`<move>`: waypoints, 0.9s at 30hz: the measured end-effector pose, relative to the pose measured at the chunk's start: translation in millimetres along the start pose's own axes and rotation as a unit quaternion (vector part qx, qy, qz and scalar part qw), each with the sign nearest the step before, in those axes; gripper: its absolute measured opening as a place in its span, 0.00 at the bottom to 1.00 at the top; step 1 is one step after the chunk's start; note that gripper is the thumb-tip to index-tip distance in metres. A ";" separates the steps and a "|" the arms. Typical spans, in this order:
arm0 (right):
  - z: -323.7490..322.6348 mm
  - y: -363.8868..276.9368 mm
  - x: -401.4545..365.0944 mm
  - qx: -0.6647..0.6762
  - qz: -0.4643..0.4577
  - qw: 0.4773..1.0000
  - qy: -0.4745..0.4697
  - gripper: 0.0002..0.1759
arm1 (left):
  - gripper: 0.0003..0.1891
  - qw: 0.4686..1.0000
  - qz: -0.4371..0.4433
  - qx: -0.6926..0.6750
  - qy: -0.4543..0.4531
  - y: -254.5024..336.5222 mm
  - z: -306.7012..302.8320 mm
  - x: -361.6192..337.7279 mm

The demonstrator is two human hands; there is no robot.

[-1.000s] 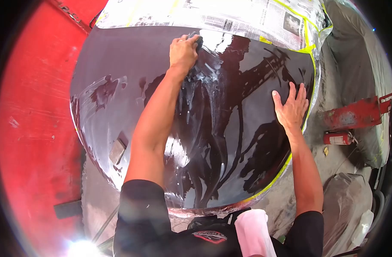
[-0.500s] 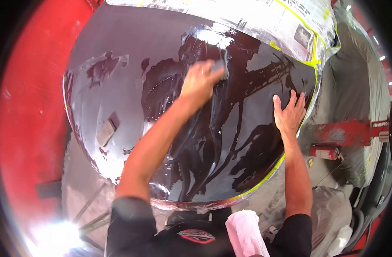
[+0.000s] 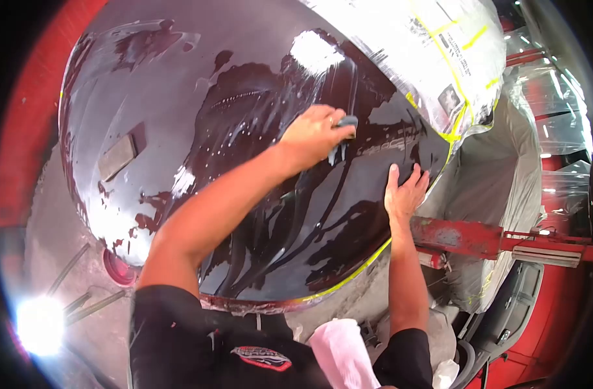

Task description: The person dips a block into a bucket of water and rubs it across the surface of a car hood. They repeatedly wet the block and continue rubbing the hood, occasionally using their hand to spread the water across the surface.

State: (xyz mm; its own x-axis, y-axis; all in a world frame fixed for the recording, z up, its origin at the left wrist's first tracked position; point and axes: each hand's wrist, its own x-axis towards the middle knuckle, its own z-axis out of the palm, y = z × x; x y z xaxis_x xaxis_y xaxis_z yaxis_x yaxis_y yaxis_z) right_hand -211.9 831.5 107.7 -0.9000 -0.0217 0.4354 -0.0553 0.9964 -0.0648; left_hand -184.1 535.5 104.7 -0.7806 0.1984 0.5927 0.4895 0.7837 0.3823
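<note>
My left hand [image 3: 312,135] is closed around a small grey sanding block [image 3: 348,123], pressed to the middle of a dark, wet car hood [image 3: 257,48]. Only one end of the block shows past my fingers. Near the hood's right edge my right hand [image 3: 405,194] lies with fingers spread, touching the surface and holding nothing. Streaks of water and milky residue run across the hood around my left hand. A second block, flat and grey-brown [image 3: 117,157], rests on the hood at the left.
Masking paper and plastic [image 3: 380,39] cover the car beyond the hood, edged with yellow tape [image 3: 453,137]. A red metal arm [image 3: 455,237] extends at the right, near a covered vehicle [image 3: 491,175]. A bright lamp [image 3: 40,326] stands at lower left. A pinkish-white towel [image 3: 340,353] hangs by my torso.
The view has turned, so the hood appears rotated and shifted left. My left hand has slid the block a little toward me and to the right. My right hand stays near the same edge.
</note>
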 end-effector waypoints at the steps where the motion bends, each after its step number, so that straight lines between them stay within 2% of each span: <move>1: 0.1 -2.5 4.6 0.001 0.000 1.000 0.006 0.43 | 0.24 0.997 0.017 0.036 0.063 -22.6 13.3 21.4; 2: -1.5 -2.4 2.2 0.005 -0.003 1.000 0.002 0.43 | 0.23 0.997 -0.012 0.065 0.025 -39.6 1.5 50.6; 3: -3.8 -1.2 -0.8 0.008 -0.003 1.000 -0.001 0.43 | 0.16 0.993 -0.072 0.092 -0.017 -54.7 -0.8 83.4; 4: -4.7 -1.1 -1.3 0.009 -0.008 1.000 0.007 0.43 | 0.17 0.990 -0.082 0.110 0.031 -62.4 8.5 101.7; 7: -1.7 0.5 -2.8 0.006 -0.003 1.000 0.020 0.43 | 0.19 0.992 -0.057 0.108 0.045 -36.4 16.4 69.6; 9: -3.8 -1.8 -2.5 0.001 0.009 1.000 0.010 0.43 | 0.24 0.996 0.015 0.068 0.057 0.1 -0.7 -5.5; 10: -4.7 -3.6 -2.7 0.007 0.013 1.000 0.008 0.43 | 0.26 1.000 -0.026 0.003 0.006 9.3 -11.8 -36.4; 11: -5.5 -4.0 -4.1 0.010 0.018 1.000 0.007 0.43 | 0.26 1.000 -0.014 0.005 -0.006 -5.7 -20.0 -36.8; 13: -5.8 -3.3 -2.6 0.011 0.030 0.999 0.002 0.44 | 0.20 0.992 0.002 0.121 0.044 -42.6 -28.6 -12.4; 15: -6.7 -4.5 -2.4 0.014 0.034 0.999 -0.002 0.44 | 0.17 0.977 -0.098 0.187 -0.003 -83.5 -35.8 49.7; 18: -7.2 -3.2 -5.0 0.021 0.035 0.999 -0.004 0.44 | 0.18 0.978 -0.110 0.180 -0.002 -90.6 -31.5 67.6; 19: -6.8 -3.1 -5.0 0.025 0.035 0.999 -0.006 0.44 | 0.20 0.973 -0.115 0.195 -0.049 -75.4 -35.6 49.3; 20: -6.2 -3.0 -4.3 0.021 0.040 0.999 -0.007 0.45 | 0.22 0.984 -0.054 0.169 0.029 -60.8 -34.2 13.0; 21: -5.3 -3.2 -3.9 0.017 0.042 0.999 -0.010 0.45 | 0.24 0.986 -0.061 0.155 0.022 -29.7 -45.2 -20.9; 22: -7.9 -3.9 -3.0 0.019 0.043 0.999 -0.021 0.45 | 0.26 0.993 -0.025 0.093 0.070 -27.6 -36.7 -61.2; 23: -6.6 -5.7 -4.3 0.023 0.040 0.999 -0.023 0.45 | 0.24 0.996 -0.029 0.065 0.057 -20.1 -45.2 -72.6; 25: -7.4 -5.8 -3.1 0.023 0.061 0.997 -0.034 0.45 | 0.24 0.991 -0.004 0.127 0.048 -46.4 -53.0 -35.6; 26: -5.7 -5.0 -3.1 0.025 0.064 0.997 -0.034 0.45 | 0.25 0.988 -0.052 0.143 0.002 -69.2 -54.0 -2.1; 27: -6.7 -4.3 -1.7 0.027 0.062 0.997 -0.033 0.45 | 0.24 0.981 -0.042 0.169 0.085 -87.3 -42.0 20.1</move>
State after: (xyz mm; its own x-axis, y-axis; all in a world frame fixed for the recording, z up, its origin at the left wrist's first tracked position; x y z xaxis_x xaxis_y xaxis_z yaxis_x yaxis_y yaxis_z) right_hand -207.3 827.8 113.2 -0.9274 0.0948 0.3619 0.0371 0.9859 -0.1631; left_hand -226.3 446.3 113.0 -0.7234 0.0460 0.6889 0.2469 0.9490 0.1959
